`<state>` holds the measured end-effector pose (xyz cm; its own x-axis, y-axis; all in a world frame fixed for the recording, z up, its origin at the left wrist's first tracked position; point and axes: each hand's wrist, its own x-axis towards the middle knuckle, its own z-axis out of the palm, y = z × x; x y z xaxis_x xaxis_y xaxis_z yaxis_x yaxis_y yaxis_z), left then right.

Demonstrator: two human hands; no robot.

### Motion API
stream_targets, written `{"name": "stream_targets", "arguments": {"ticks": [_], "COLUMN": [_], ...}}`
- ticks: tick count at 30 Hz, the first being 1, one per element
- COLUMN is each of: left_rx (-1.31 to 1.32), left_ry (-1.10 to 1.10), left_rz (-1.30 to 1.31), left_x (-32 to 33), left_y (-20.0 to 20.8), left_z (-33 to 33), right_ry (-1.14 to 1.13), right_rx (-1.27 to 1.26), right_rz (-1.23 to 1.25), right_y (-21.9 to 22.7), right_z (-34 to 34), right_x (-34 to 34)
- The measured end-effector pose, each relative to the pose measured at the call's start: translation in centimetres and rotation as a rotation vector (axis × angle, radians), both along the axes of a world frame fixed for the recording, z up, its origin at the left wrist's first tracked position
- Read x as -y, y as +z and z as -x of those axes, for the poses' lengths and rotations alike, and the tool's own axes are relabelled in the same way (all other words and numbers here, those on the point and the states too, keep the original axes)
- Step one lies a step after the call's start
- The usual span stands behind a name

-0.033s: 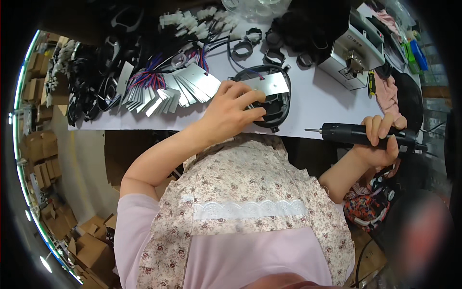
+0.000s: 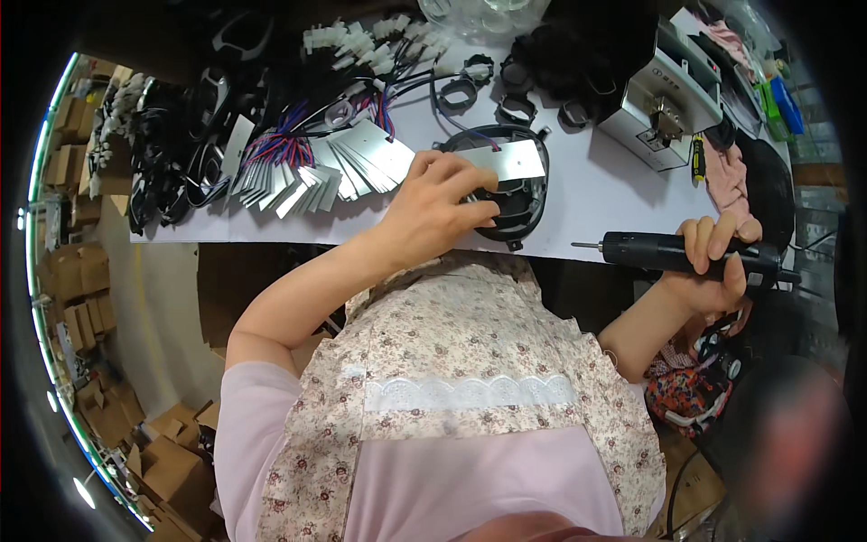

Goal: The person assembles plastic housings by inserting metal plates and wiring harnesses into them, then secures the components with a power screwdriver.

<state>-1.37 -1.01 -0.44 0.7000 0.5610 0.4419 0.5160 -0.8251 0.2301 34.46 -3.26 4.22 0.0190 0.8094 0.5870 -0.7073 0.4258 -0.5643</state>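
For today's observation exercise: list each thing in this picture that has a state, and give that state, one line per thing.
left hand: gripping the black housing, fingers on the metal plate
right hand: closed around the electric screwdriver
electric screwdriver: held level, bit pointing left, off the table
black housing: lying on the white table
metal plate: lying across the housing
stack of metal plates: fanned out

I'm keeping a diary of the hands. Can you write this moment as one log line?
left hand: holding black round housing with metal plate | right hand: gripping black electric screwdriver, off the white table
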Motion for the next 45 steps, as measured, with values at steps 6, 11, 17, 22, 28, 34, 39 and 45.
{"name": "stream_targets", "arguments": {"ticks": [6, 11, 17, 22, 28, 34, 39, 45], "left_rx": [0.962, 1.570, 1.708, 1.682, 2.032, 1.812, 1.198, 0.313], "left_ry": [0.219, -0.490, -0.809, -0.561, 0.846, 0.961, 1.720, 1.740], "left_rz": [0.876, 1.143, 0.798, 0.603, -0.230, 0.628, 1.041, 0.904], "left_x": [-4.6, -9.3, -2.9, 7.4, 19.7, 33.7, 27.9, 21.9], "left_y": [1.8, 9.1, 16.8, 13.6, 8.4, -10.5, -26.4, -36.1], "left_z": [2.3, 10.2, 19.8, 28.6, 34.2, 43.4, 37.3, 32.0], "right_ry": [0.017, -0.029, 0.019, 0.174, 0.276, 0.364, 0.108, -0.029], "right_rx": [-0.042, -0.065, 0.113, 0.745, 1.019, 1.105, 1.516, 1.997], "right_rz": [0.005, 0.030, 0.388, 0.458, 0.296, 0.111, -0.455, -0.750], "right_y": [-0.2, -0.6, -0.4, 3.5, 5.9, 6.8, 4.4, 3.7], "right_z": [0.2, 0.8, 5.9, 14.4, 24.6, 36.1, 45.2, 52.2], "right_x": [0.0, 0.1, -1.8, -5.4, -9.6, -14.3, -17.6, -17.2]}}
